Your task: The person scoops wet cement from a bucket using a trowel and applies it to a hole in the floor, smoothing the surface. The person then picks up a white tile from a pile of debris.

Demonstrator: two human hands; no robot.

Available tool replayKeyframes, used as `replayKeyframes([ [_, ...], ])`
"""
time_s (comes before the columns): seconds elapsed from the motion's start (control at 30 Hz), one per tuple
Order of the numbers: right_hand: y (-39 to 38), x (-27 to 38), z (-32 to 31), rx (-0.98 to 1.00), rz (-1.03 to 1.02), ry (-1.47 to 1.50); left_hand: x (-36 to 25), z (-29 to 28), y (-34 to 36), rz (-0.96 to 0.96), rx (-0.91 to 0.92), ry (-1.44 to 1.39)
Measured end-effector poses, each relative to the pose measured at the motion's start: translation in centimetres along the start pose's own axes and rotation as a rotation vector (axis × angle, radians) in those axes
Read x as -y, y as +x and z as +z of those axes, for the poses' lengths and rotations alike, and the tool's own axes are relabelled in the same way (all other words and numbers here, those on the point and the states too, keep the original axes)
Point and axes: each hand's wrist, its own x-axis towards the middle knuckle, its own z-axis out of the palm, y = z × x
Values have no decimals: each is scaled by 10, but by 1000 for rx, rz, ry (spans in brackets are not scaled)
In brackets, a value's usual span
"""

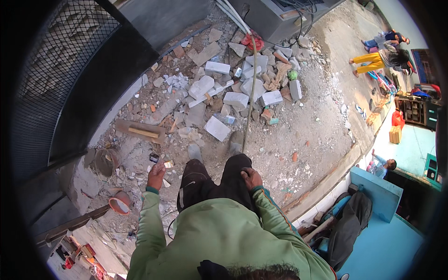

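Observation:
My left hand point(156, 175) is out over the rubble to the left of my legs, its fingers closed on a small white and yellowish packet point(168, 164). Just beyond those fingertips a small dark object point(154, 157) lies on the ground. My right hand point(252, 178) rests against my right thigh, fingers curled in, with nothing showing in them. Dark trousers point(198, 179) cover my legs. A plasterer's float point(140, 132), a flat board with a wooden handle, lies ahead of my left hand. Nearby are a round dusty bucket point(106, 162) and a reddish-brown bucket point(120, 203).
White blocks point(217, 128) and broken masonry are heaped ahead of my feet. A hose point(252, 98) runs through the heap. At the left stands a black mesh gate point(100, 88). People point(373, 60) are at the far right, beyond a low kerb point(322, 184). A dark bag point(351, 226) lies near blue panels.

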Motion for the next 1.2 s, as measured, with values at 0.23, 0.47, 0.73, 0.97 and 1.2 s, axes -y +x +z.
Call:
replayKeyframes([
  [0.23, 165, -129, 9, 257, 285, -64, 136, 143, -44, -309, 16, 301],
  [0.47, 405, -273, 131, 221, 410, 124, 125, 262, 42, -161, 5, 902],
  [0.73, 499, -356, 225, -73, 454, 89, 130, 268, 75, -189, 94, 858],
  [0.97, 477, -518, 51, -209, 647, -212, 118, 270, 72, -64, 72, 952],
  [1.2, 540, -464, -353, -845, 603, -536, 95, 239, 13, -41, 293, 1001],
])
